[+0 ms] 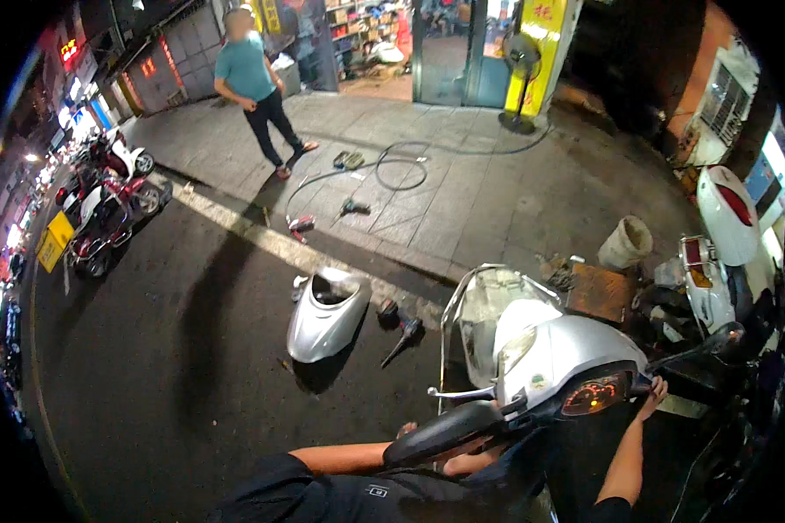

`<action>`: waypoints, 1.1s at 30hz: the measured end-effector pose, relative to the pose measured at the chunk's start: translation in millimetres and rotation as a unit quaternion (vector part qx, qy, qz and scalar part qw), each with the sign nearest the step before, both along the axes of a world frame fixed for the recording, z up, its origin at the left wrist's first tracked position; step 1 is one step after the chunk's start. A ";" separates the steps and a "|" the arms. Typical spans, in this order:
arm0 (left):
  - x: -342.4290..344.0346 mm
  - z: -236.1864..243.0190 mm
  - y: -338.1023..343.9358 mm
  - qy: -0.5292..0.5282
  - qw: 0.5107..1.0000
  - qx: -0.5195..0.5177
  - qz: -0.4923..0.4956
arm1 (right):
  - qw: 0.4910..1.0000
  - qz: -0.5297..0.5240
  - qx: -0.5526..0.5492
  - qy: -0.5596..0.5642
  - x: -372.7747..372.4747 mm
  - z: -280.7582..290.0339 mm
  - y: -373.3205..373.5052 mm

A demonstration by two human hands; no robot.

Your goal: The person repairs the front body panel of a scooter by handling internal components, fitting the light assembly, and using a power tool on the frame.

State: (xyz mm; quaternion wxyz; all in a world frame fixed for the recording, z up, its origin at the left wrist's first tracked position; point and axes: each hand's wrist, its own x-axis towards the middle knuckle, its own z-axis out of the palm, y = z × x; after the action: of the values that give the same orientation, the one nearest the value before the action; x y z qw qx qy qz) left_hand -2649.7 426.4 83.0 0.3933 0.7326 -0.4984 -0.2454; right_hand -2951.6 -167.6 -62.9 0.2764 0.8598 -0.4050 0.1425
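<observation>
The right hand (pixel 653 390) grips the right handlebar (pixel 698 344) of a silver scooter (pixel 556 349), fingers curled around the grip beside the lit speedometer (pixel 595 394). The left hand (pixel 462 460) sits under the left handlebar (pixel 440 433), mostly hidden by it; I cannot tell whether its fingers are closed. The scooter stands on the dark road (pixel 148 392), at the curb (pixel 270 240), its windshield (pixel 488 305) toward the pavement. A loose silver body panel (pixel 324 315) lies on the road just left of the scooter, with a power tool (pixel 403 333) between them. On the pavement (pixel 462 183) lie a hose (pixel 401 166) and a drill (pixel 353 207). A person in a teal shirt (pixel 246 70) stands at its far edge. Red scooters (pixel 105 209) are parked along the left.
</observation>
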 end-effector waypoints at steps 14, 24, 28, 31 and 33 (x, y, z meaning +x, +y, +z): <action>40.5 -15.9 23.4 0.111 0.994 -0.009 -0.023 | 0.548 0.145 0.576 -0.588 204.7 99.5 377.2; 45.4 -21.6 27.2 0.110 0.994 0.004 0.018 | 0.536 0.141 0.595 -0.582 208.7 102.5 381.4; 49.4 -22.9 22.8 0.099 0.995 -0.016 0.027 | 0.545 0.163 0.604 -0.558 221.6 100.7 386.1; 40.0 -30.3 -4.2 0.099 0.994 -0.043 0.008 | 0.578 0.163 0.586 -0.544 216.1 100.6 371.5; 36.3 -32.9 -17.8 0.106 0.993 -0.055 -0.002 | 0.604 0.153 0.574 -0.531 216.9 106.9 374.5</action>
State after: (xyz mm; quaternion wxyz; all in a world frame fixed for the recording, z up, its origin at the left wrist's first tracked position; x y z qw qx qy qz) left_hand -2613.4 408.5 50.1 0.4832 0.6789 -0.4676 -0.2949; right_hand -2734.7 207.0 44.0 -0.5635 0.6644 -0.3418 0.3525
